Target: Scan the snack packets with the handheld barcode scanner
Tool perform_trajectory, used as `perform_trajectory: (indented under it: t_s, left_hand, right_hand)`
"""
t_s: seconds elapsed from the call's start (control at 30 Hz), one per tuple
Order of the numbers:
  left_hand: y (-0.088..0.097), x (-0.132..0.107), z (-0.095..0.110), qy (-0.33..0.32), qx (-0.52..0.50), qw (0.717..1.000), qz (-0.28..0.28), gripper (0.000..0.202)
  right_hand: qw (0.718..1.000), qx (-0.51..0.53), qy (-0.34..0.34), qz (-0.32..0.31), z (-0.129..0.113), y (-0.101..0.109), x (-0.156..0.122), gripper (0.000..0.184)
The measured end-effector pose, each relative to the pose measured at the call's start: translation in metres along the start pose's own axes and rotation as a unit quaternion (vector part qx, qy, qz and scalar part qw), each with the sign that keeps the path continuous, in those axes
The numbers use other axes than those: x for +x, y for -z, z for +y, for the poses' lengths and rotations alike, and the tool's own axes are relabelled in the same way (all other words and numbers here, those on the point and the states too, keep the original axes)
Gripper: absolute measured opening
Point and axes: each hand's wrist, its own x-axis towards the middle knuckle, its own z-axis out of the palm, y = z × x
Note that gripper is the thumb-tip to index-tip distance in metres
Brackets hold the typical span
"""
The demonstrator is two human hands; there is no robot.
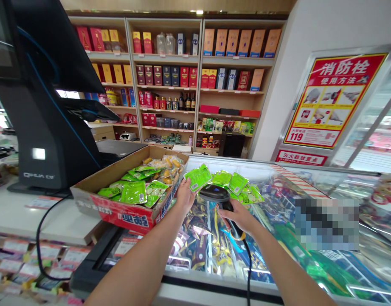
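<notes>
My left hand (185, 196) grips a green snack packet (198, 177) by its lower left edge, with the barcode patch facing me. In my right hand (238, 214) is a black corded barcode scanner (216, 193), its head pointing left, close beside the packet. Several more green packets (238, 183) lie on the freezer's glass top just beyond the scanner. To the left, a cardboard box (119, 212) holds several green packets (133, 192) and small yellow wrapped snacks (170, 168).
A glass-topped chest freezer (195, 259) full of wrapped goods lies under my hands. At left stands a black checkout terminal (52, 127) on a white counter (17, 212). The scanner's cable (250, 272) hangs over the freezer's front edge. Shelves (170, 59) of boxes line the back wall.
</notes>
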Motion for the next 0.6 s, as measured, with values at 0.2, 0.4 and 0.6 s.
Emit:
perform_trajectory:
  t_s: [0.2,0.4,0.6]
  left_hand:
    - [0.003,-0.001,0.001,0.018,0.01,1.0,0.024,0.005]
    - [-0.001,-0.01,-0.004,0.048,0.004,0.996,0.07,0.022]
    - [-0.045,-0.002,-0.026,0.082,-0.048,0.99,0.1,0.033]
  right_hand:
    - [1.0,0.012,0.007,0.015,0.001,0.0,0.003,0.022]
    - [0.977,0.102,-0.033,0.183,0.002,0.019,0.012,0.033]
    - [0.925,0.173,-0.002,0.338,-0.002,0.051,0.014,0.03]
